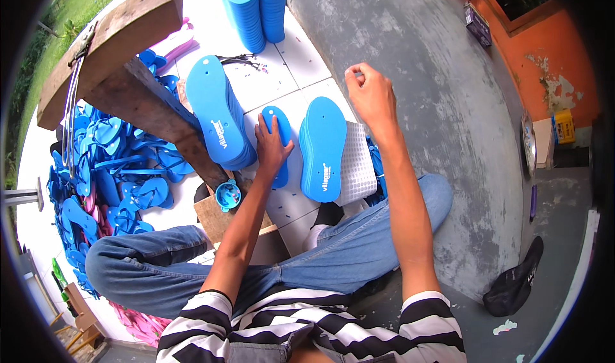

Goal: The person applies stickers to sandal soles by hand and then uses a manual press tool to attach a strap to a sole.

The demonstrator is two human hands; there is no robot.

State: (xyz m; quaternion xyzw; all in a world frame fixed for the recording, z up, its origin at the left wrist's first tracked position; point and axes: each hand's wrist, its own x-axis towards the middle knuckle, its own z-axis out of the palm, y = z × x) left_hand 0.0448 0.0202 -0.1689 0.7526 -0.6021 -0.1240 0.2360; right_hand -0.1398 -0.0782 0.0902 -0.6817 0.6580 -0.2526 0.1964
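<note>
My left hand (272, 148) lies on a blue flip-flop sole (274, 114), fingers spread across its top. This sole sits between two taller piles. To its left stands a leaning stack of blue soles (214, 104); to its right is another stack of blue soles (325, 145). My right hand (371, 97) is raised beyond the right stack, over the grey floor's edge. Its fingers are curled closed, and whatever they hold, if anything, is hidden. Further off, two more tall columns of blue soles (253, 11) stand on the white tiles.
A wooden post-and-beam stand (138, 84) rises at left, with a small blue cup (228, 195) at its foot. Behind it lies a heap of blue flip-flops (122, 152). A dotted white box (359, 164) adjoins the right stack. Dark straps (243, 60) lie on the tiles.
</note>
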